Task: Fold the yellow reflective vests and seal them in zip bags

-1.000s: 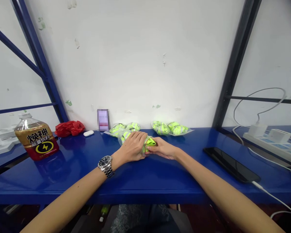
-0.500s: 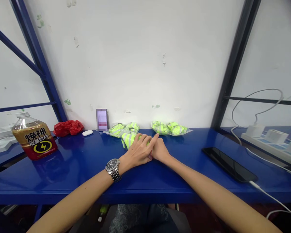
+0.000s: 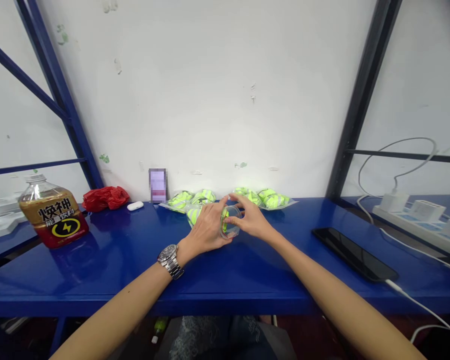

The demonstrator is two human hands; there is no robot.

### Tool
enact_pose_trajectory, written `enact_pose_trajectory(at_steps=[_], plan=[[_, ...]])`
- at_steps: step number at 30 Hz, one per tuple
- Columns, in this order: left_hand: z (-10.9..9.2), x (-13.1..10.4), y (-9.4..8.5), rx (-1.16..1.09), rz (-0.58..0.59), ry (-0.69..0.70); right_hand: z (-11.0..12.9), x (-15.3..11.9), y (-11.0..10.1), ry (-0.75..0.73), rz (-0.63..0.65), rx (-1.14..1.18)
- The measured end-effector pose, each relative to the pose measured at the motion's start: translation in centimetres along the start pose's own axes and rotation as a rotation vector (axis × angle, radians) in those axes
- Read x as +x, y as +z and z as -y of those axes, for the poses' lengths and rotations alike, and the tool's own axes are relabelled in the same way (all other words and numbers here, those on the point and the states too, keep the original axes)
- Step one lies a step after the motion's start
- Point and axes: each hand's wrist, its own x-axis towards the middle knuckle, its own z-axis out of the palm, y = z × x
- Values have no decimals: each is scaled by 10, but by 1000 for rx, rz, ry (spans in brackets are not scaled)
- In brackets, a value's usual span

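Between my hands is a roll of clear tape (image 3: 233,231), tilted so that its round opening faces right. My left hand (image 3: 208,227), with a metal watch at the wrist, is wrapped round the roll's left side. At the right edge of the roll, the curved fingers of my right hand (image 3: 250,219) grip it, thumb at the opening. A bagged yellow-green reflective bundle (image 3: 193,215) lies just behind my left hand, partly hidden. More bagged bundles (image 3: 180,200) stand along the wall, and another pair (image 3: 273,198) lies behind my right hand.
The blue table (image 3: 135,255) holds a large drink bottle (image 3: 56,212), a red plastic bag (image 3: 105,198), a white case (image 3: 135,205) and an upright phone (image 3: 158,185). To the right are a black phone (image 3: 354,252) with its cable and a power strip (image 3: 423,220).
My right hand has opened out from its closed pose and moved slightly right, uncovering the clear roll. My left hand has shifted a little left.
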Motion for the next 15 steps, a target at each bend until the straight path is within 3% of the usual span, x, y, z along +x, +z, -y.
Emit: enact_pose_trajectory(at_steps=[3,9,15], plan=[[-7,0,2,17,-4,59,-3,0,8,34,81,132],[-16,0,6,89,63,149,3,-3,21,146,-132,-95],[-25,1,9,169,123,187,4,-9,25,175,-188,-124]])
